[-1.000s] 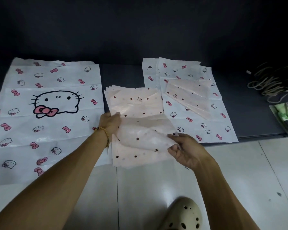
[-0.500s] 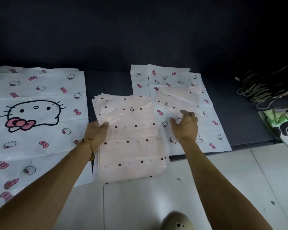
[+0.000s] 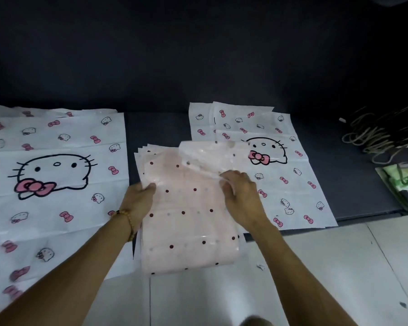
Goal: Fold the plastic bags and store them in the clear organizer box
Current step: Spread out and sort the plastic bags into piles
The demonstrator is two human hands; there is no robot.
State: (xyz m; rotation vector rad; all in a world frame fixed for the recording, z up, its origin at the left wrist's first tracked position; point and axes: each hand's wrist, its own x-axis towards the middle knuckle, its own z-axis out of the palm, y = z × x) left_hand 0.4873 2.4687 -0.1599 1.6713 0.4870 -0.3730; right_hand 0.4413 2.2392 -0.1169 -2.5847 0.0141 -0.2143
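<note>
Dotted bags [image 3: 189, 222] lie between two cat-print stacks [image 3: 52, 184] [image 3: 287, 180].

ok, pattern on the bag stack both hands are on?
Pale pink bag stack with dark polka dots; head view.

Both arms reach forward from the bottom of the view, side by side. The left hand [image 3: 139, 198] has its fingers curled, with the thumb pinching at the fingertips. A bead bracelet [image 3: 127, 220] sits on the left wrist. The right hand [image 3: 242, 194] lies palm down with its fingers bent at the tips. Both forearms are bare.
</note>
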